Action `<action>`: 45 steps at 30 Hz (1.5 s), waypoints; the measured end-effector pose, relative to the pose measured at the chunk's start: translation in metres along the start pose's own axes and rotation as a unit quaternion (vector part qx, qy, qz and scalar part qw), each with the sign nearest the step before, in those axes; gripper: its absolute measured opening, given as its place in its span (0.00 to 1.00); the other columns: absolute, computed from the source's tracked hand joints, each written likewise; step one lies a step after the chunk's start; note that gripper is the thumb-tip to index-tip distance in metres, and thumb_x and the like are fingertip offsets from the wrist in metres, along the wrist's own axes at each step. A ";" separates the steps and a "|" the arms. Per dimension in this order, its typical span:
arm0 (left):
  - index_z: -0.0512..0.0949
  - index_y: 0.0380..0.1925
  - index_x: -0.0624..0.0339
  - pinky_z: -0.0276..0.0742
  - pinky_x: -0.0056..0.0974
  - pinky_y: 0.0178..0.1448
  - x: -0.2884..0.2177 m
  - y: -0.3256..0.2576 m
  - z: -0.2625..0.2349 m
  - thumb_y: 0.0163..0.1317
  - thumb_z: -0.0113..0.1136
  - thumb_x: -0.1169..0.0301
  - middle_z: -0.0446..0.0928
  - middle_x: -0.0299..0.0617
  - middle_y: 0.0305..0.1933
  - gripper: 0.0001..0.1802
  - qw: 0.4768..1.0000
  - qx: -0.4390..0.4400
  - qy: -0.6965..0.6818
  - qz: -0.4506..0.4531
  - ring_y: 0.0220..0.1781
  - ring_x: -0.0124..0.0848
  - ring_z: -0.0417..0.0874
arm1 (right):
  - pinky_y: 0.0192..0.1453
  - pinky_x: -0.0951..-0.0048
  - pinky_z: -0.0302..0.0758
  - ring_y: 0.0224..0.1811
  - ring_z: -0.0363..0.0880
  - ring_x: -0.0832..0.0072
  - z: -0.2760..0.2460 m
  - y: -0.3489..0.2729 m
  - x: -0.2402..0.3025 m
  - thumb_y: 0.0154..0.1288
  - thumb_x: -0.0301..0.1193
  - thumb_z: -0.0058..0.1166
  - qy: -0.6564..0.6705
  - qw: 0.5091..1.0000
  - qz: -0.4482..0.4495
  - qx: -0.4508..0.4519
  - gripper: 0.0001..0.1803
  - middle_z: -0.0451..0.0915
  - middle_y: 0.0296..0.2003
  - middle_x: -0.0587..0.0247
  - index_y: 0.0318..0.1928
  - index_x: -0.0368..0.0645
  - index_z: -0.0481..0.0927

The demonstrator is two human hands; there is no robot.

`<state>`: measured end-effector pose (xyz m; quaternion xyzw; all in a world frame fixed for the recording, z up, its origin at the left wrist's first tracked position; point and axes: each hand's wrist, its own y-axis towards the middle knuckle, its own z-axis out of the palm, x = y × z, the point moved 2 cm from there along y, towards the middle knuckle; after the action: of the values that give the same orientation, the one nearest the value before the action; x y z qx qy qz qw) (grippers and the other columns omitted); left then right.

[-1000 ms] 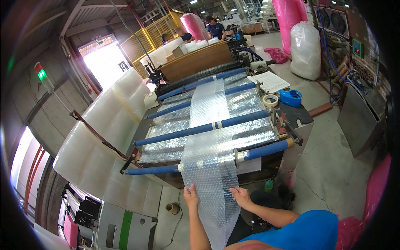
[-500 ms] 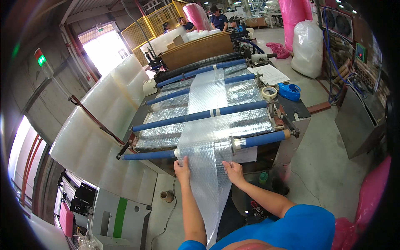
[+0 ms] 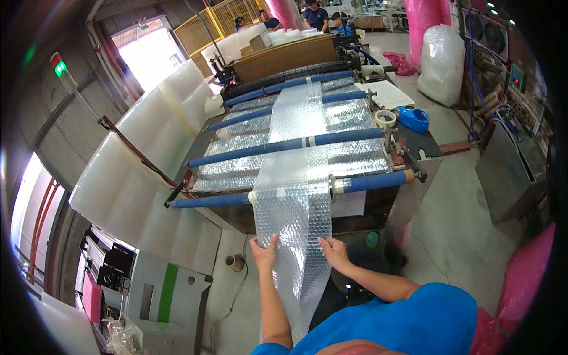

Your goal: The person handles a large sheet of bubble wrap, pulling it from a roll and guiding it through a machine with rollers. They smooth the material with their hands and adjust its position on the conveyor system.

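A long strip of clear bubble wrap (image 3: 291,212) runs over the blue rollers of a machine and down toward my body. My left hand (image 3: 264,253) pinches its left edge, thumb on top of the film and fingers mostly behind it. On the opposite edge, my right hand (image 3: 335,254) grips the bubble wrap between thumb and fingers. Along the right side the film looks doubled over in a fold. Both hands are just in front of the nearest blue roller (image 3: 220,200), apart from it. The strip's lower end drops out of sight near my torso.
Silvery film (image 3: 355,158) covers the machine bed. A masking tape roll (image 3: 386,118) and blue tape dispenser (image 3: 413,119) sit at its right. Large bubble-wrap rolls (image 3: 139,148) stand left. A cardboard core (image 3: 234,262) and cable are on the floor. Several people are at work beyond the machine.
Both hands have moved back from the front roller, toward me, still holding the bubble wrap. More of the strip now shows between roller and hands. The view has tilted slightly.
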<state>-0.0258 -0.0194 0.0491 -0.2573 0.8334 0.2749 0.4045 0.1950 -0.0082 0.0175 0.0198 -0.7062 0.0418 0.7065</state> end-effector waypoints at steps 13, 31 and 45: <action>0.71 0.27 0.66 0.60 0.27 0.22 0.008 0.005 -0.018 0.51 0.58 0.63 0.68 0.32 0.18 0.15 0.985 0.054 -0.160 -0.029 0.19 0.19 0.64 | 0.22 0.82 0.65 0.18 0.67 0.85 -0.006 -0.022 0.037 0.58 0.41 0.47 0.034 0.999 0.016 0.034 0.18 0.71 0.16 0.69 0.22 0.38 0.73; 0.69 0.25 0.65 0.64 0.30 0.31 -0.008 -0.001 -0.005 0.53 0.56 0.59 0.69 0.34 0.22 0.18 0.986 0.052 -0.159 -0.008 0.25 0.22 0.66 | 0.22 0.82 0.65 0.18 0.68 0.85 -0.006 -0.010 0.011 0.57 0.44 0.48 0.044 0.999 0.028 0.006 0.20 0.71 0.16 0.69 0.21 0.38 0.71; 0.69 0.28 0.65 0.65 0.30 0.33 0.000 0.001 0.001 0.54 0.55 0.57 0.70 0.36 0.25 0.19 0.988 0.073 -0.134 -0.013 0.27 0.24 0.67 | 0.22 0.81 0.65 0.19 0.69 0.84 -0.007 -0.004 0.002 0.57 0.45 0.48 0.030 0.999 0.033 0.004 0.21 0.71 0.16 0.68 0.21 0.37 0.72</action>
<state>-0.0261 -0.0178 0.0489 -0.1989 0.7860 0.2403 0.5338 0.2023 -0.0113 0.0198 -0.0015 -0.6851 0.0682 0.7253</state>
